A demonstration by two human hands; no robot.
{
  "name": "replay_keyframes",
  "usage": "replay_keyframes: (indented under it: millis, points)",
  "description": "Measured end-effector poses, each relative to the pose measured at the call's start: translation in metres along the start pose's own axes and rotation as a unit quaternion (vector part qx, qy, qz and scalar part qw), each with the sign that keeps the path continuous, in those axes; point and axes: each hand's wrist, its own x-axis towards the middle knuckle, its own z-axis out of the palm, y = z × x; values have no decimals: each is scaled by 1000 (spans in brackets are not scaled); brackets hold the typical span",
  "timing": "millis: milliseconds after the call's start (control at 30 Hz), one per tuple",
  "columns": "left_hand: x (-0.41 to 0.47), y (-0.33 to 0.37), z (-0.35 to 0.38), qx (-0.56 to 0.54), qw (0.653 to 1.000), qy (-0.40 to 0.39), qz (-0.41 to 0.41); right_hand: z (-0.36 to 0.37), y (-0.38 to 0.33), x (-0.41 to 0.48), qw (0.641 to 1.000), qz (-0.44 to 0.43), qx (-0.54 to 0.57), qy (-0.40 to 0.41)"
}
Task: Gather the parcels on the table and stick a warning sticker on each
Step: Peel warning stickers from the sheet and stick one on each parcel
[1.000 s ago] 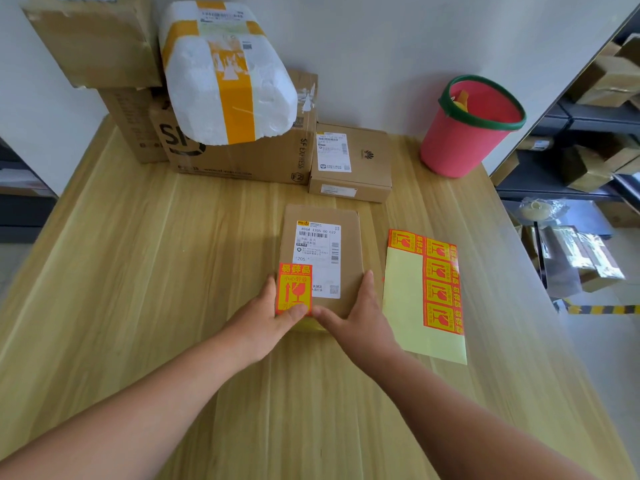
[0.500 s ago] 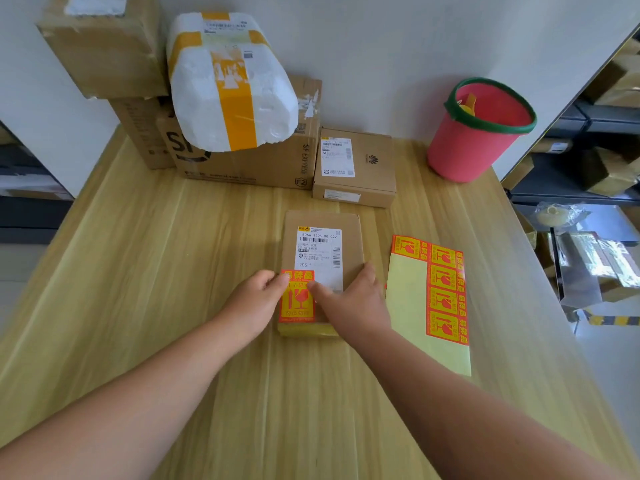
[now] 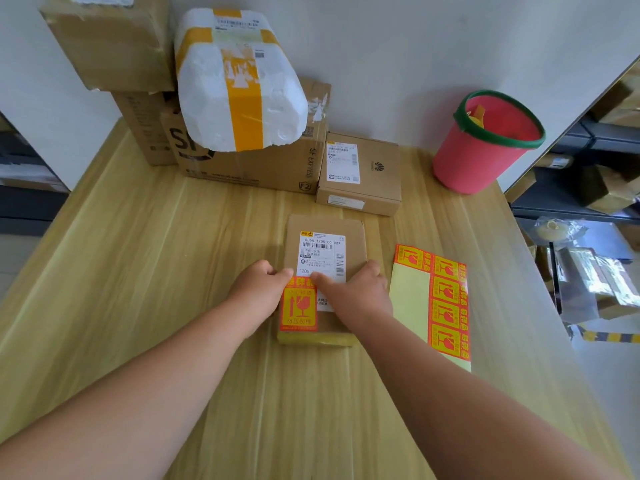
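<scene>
A flat brown parcel (image 3: 325, 233) with a white shipping label lies in the middle of the wooden table (image 3: 138, 271). An orange warning sticker (image 3: 298, 308) sits on its near left corner. My left hand (image 3: 258, 289) rests at the parcel's left edge, its thumb pressing the top of the sticker. My right hand (image 3: 356, 289) lies on the parcel's right side, its thumb pressing beside the sticker's top on the label. A yellow sticker sheet (image 3: 408, 299) with several orange stickers lies right of the parcel.
Stacked against the wall are a small brown box (image 3: 374, 174), a large SF Express carton (image 3: 263, 168), a white foam parcel with yellow tape (image 3: 235, 88) and two more cartons (image 3: 107, 39). A red bin (image 3: 485, 147) stands back right. Shelving lies beyond the table's right edge.
Both thumbs have slid away from me along the sticker, from its near edge to its top edge. The parcel and sheet have stayed put.
</scene>
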Motion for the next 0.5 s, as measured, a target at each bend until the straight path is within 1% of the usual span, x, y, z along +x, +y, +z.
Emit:
replay_keyframes:
  millis: [67, 133, 200, 233, 367, 500]
  points:
    - [-14, 1, 1, -25, 999, -21, -15, -3, 11, 0, 998, 8, 61, -18]
    - [-32, 3, 4, -65, 996, -59, -29, -10, 26, -4, 987, 31, 145, -60]
    - [-47, 4, 10, -79, 992, -95, -16, -18, 40, -11, 971, 51, 204, -114]
    - [-56, 8, 14, -85, 991, -107, 1, -22, 47, -14, 966, 52, 222, -125]
    - [-79, 35, 35, -67, 988, -129, 50, -58, 68, -16, 957, 29, 270, -104]
    - [-85, 71, 75, -59, 982, -153, 98, -108, 92, -3, 950, 11, 303, -72]
